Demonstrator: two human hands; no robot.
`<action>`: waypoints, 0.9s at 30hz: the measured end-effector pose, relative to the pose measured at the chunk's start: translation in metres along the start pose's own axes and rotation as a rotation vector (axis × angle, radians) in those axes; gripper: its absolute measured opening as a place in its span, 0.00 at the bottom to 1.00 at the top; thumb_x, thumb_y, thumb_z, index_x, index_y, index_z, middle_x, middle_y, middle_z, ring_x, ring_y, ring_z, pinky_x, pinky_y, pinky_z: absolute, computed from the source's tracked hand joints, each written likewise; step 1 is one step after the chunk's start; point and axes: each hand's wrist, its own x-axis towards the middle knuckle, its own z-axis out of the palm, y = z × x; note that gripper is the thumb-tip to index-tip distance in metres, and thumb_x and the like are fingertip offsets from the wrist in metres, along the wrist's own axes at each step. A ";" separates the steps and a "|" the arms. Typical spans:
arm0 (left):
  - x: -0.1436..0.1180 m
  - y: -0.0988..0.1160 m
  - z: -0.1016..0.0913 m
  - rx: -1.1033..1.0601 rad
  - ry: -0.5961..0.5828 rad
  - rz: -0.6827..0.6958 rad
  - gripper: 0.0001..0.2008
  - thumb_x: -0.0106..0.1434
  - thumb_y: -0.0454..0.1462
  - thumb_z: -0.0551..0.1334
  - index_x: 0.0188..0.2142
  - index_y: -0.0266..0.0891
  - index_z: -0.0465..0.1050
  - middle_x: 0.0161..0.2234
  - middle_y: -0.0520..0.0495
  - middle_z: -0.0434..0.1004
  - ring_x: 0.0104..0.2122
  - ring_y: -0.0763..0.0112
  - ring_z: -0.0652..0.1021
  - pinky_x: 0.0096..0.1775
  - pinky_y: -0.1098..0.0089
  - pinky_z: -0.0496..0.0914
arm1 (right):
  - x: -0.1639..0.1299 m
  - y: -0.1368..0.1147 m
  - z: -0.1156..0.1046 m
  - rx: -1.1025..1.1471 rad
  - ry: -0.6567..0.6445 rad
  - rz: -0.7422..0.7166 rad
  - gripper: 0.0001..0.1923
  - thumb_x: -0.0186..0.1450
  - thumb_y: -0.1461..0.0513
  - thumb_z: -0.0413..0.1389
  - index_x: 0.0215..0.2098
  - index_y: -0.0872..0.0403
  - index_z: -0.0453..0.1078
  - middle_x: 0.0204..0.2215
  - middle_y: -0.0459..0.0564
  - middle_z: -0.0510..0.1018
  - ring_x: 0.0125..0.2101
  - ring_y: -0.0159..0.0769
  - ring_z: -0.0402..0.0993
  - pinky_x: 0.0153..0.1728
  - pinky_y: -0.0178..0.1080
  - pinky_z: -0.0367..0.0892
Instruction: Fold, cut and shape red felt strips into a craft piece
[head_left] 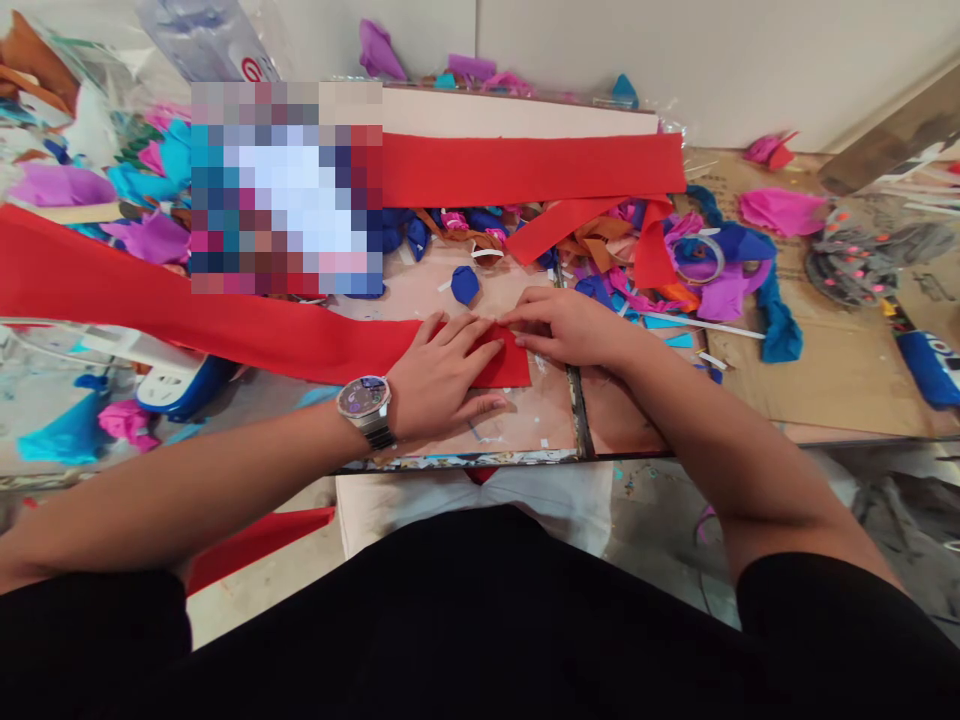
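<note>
From where I stand, the long red strip lies under the left hand and runs away to the left of its fingers, out of view. Those fingers are spread wide, palm down, holding nothing between them. The right hand has its fingertips drawn together at the strip's far edge, close to the left fingertips; whether they pinch it, I cannot tell.

The step in hand looks like flattening and squaring up this end. I'd let the left hand bear down evenly while the right works that edge in small touches, without tugging the strip askew.

The cut end shows just right of the left fingertips, short of the dark seam in the table. Towards the body, past the left thumb, there's a bare patch and then the table's near edge, so there's little room to pull back. Just beyond the fingers sits a blue scrap, with some bare table around it. To the right of the right fingers, a heap of scraps and a tape roll could snag a wide sweep.
</note>
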 end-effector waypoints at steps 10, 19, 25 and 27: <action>0.001 0.001 -0.001 -0.003 0.005 0.007 0.38 0.75 0.60 0.56 0.69 0.34 0.70 0.73 0.26 0.64 0.73 0.37 0.63 0.73 0.33 0.53 | -0.001 -0.001 -0.002 -0.014 -0.006 -0.005 0.19 0.73 0.65 0.53 0.57 0.54 0.81 0.46 0.58 0.82 0.45 0.45 0.79 0.50 0.45 0.71; 0.000 0.000 0.001 0.009 0.005 0.011 0.39 0.75 0.61 0.54 0.70 0.33 0.70 0.73 0.26 0.63 0.73 0.36 0.63 0.72 0.32 0.53 | 0.000 0.000 -0.002 0.010 0.027 0.045 0.19 0.71 0.62 0.59 0.58 0.53 0.81 0.42 0.55 0.83 0.40 0.43 0.78 0.47 0.42 0.70; 0.000 -0.001 0.000 -0.013 0.008 0.016 0.38 0.75 0.61 0.55 0.70 0.35 0.70 0.73 0.27 0.64 0.73 0.36 0.63 0.72 0.33 0.53 | 0.000 0.002 -0.003 0.009 0.022 0.031 0.19 0.72 0.57 0.60 0.59 0.54 0.81 0.42 0.55 0.83 0.39 0.41 0.78 0.44 0.40 0.69; 0.000 -0.001 0.000 -0.020 0.016 0.016 0.38 0.74 0.61 0.56 0.70 0.36 0.70 0.73 0.28 0.64 0.73 0.36 0.63 0.73 0.33 0.53 | 0.000 0.002 -0.003 0.015 0.019 0.025 0.19 0.72 0.57 0.60 0.59 0.53 0.81 0.41 0.55 0.83 0.39 0.41 0.78 0.44 0.40 0.69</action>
